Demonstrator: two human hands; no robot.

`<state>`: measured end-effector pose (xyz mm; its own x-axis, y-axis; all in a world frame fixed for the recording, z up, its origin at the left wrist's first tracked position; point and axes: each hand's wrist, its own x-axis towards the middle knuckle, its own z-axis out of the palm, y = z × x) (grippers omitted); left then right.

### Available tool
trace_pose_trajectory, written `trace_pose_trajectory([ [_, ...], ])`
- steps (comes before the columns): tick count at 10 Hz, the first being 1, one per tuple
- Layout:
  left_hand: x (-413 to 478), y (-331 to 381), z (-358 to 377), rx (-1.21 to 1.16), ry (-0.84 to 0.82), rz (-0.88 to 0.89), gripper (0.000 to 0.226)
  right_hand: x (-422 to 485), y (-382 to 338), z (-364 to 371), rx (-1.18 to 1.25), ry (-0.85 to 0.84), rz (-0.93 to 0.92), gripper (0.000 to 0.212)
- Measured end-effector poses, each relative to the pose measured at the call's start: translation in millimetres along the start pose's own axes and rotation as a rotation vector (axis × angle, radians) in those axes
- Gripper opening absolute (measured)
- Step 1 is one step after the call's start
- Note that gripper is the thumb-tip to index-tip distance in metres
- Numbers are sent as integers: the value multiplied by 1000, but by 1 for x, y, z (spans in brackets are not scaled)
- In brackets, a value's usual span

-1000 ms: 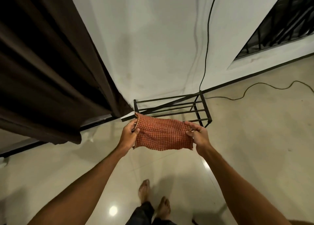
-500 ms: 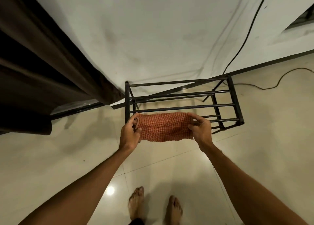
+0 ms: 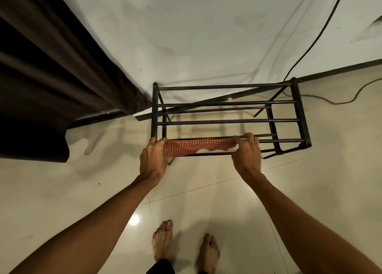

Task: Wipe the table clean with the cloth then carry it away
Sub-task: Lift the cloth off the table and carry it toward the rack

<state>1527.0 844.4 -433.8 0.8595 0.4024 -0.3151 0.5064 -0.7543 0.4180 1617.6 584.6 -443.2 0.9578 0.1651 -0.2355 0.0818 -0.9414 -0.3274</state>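
two bare feet (image 3: 165, 240) stand on the pale tiled floor (image 3: 62, 191) at the bottom edge, the legs above them cut off by the frame. both forearms reach forward. the left hand (image 3: 154, 160) is curled shut round the left end of the cloth (image 3: 196, 146), fingers wrapped over the top, so that end of the fabric is hidden. the right hand (image 3: 247, 152) pinches the right end, fingertips bent over the edge; how much cloth lies under the palm cannot be made out. the orange checked cloth is stretched between the two hands, lying along the front rail of a black metal rack (image 3: 299, 112), its lower edge hanging down unevenly. the rack's bars run crosswise beyond it, a lower tier partly screened by the upper one. behind stand a white wall (image 3: 196, 36), a dark curtain (image 3: 51, 77) on the left, and a black cable (image 3: 310, 46) on the right, trailing onto the floor.
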Motion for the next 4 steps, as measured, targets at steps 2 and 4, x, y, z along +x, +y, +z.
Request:
trace_pose_trajectory([
  [2, -24, 9, -16, 147, -123, 10, 48, -41, -27, -4, -90, -113, -184, 70],
  [4, -62, 42, -94, 125, -167, 99, 42, -84, -61, -74, 101, -184, -215, 61],
])
